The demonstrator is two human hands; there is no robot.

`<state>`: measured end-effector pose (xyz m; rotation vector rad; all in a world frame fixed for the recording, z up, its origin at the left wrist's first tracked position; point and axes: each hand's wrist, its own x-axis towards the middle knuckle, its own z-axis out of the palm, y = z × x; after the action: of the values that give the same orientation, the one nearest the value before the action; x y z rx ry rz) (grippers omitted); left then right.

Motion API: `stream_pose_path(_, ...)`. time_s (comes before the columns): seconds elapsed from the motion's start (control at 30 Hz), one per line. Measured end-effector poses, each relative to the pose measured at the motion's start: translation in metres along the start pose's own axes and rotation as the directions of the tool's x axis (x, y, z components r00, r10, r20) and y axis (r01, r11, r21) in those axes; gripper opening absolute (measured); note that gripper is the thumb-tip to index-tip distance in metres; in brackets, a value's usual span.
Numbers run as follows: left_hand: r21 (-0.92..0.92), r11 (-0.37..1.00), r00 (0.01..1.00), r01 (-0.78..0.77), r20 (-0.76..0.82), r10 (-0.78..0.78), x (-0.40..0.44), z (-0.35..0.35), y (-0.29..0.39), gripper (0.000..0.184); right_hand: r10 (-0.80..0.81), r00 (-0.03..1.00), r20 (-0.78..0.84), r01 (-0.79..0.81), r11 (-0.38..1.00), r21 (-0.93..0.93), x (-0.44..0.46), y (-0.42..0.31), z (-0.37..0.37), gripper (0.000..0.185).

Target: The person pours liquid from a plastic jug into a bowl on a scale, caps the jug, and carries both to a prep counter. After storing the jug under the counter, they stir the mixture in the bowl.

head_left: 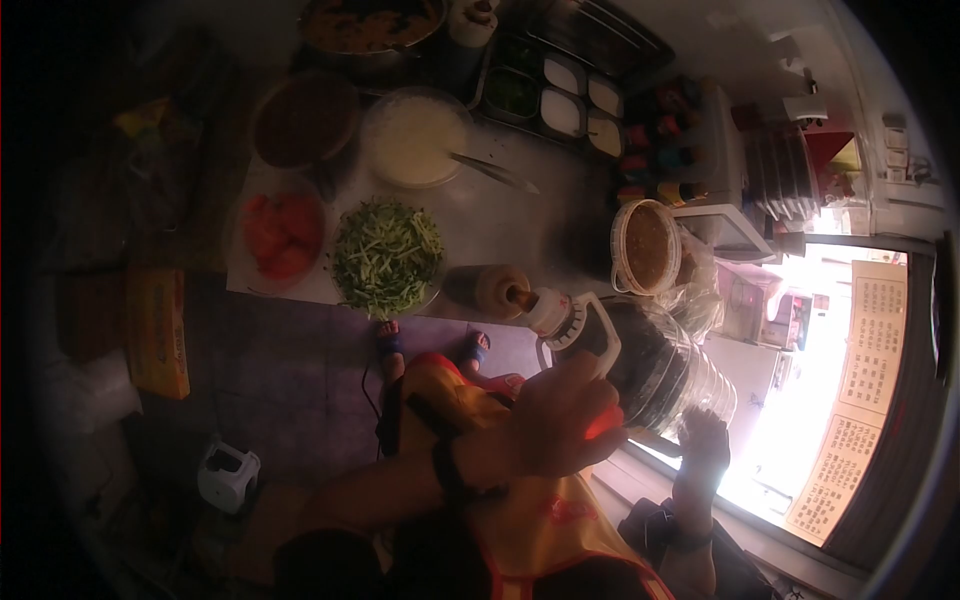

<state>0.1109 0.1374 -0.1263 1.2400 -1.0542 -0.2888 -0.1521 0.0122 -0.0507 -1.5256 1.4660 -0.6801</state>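
Note:
A large clear jug (665, 365) with dark contents lies tilted, its white neck towards a small container (492, 290) at the counter's edge. Brown liquid shows at the jug's mouth. My left hand (570, 415), with a black band on the wrist, is closed at the white handle (606, 335); something red (603, 422) shows by its fingers. At the jug's base, my right hand (704, 445) supports it from below; its fingers are partly dark. Shredded green vegetable (387, 257) fills a bowl nearby on the counter.
The counter (520, 225) also holds red pieces in a bowl (282, 237), a pale-filled bowl (415, 138) with a utensil, a brown-filled tub (646, 247) and a tray of seasonings (562, 112). A yellow box (158, 332) stands at left. Bright doorway at right.

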Motion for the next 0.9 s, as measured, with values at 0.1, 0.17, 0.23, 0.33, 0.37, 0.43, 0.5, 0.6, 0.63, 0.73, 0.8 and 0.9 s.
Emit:
stream_pose_path(0.1,0.031,1.0,1.0,0.005,0.007,-0.005,0.0006,-0.0017,0.001,0.027,-0.016,1.0,0.006,0.016,1.0,-0.005,-0.0004,-0.0001,0.0009,0.022)
stream_pose_path(0.17,-0.004,1.0,1.0,0.011,0.014,-0.011,0.0012,-0.0023,0.0002,0.027,-0.016,1.0,0.003,0.016,1.0,-0.001,-0.0004,0.0006,0.0017,0.022)
stream_pose_path(0.23,-0.011,1.0,1.0,0.009,0.008,-0.009,0.0012,-0.0017,-0.0002,0.028,-0.017,1.0,-0.001,0.017,1.0,0.002,0.0004,0.0017,0.0012,0.022)
stream_pose_path(0.33,-0.019,1.0,1.0,0.013,0.006,-0.013,0.001,-0.0013,-0.0004,0.028,-0.074,0.997,0.029,0.077,0.987,-0.142,0.0021,0.0041,-0.0012,0.023)
stream_pose_path(0.37,-0.018,1.0,1.0,0.018,0.01,-0.018,0.0009,-0.0016,-0.0004,0.028,-0.024,1.0,-0.002,0.024,0.999,-0.035,0.002,0.0044,-0.0012,0.023)
stream_pose_path(0.43,-0.01,1.0,1.0,0.014,0.004,-0.014,0.0018,-0.0022,0.0007,0.028,0.029,0.999,-0.026,-0.027,0.997,0.073,0.0027,0.0058,-0.0024,0.024)
stream_pose_path(0.5,-0.001,1.0,1.0,0.011,-0.001,-0.011,0.0021,-0.0024,0.0007,0.028,-0.029,0.999,0.013,0.03,0.998,-0.048,0.0028,0.008,-0.0052,0.026)
stream_pose_path(0.6,0.002,1.0,1.0,0.011,0.008,-0.011,0.0021,-0.0028,0.0003,0.028,0.0,1.0,-0.017,0.0,1.0,0.0,0.0016,0.0083,-0.004,0.028)
stream_pose_path(0.63,0.009,1.0,1.0,0.014,0.01,-0.014,0.0026,-0.0034,0.0012,0.028,0.001,1.0,-0.017,-0.001,1.0,0.0,0.0018,0.0085,-0.0045,0.028)
stream_pose_path(0.73,0.018,1.0,1.0,0.017,0.016,-0.018,0.0029,-0.004,0.0017,0.029,-0.009,1.0,0.004,0.009,1.0,-0.011,0.0029,0.0085,-0.0056,0.028)
stream_pose_path(0.8,0.021,1.0,1.0,0.018,0.021,-0.019,0.0032,-0.0045,0.0018,0.029,-0.006,1.0,-0.009,0.006,1.0,-0.011,0.0032,0.0067,-0.0039,0.027)
stream_pose_path(0.9,0.035,0.999,1.0,0.014,0.019,-0.015,0.0036,-0.0047,0.0024,0.029,-0.043,0.999,-0.027,0.043,0.999,-0.024,0.0012,0.0061,-0.0001,0.027)
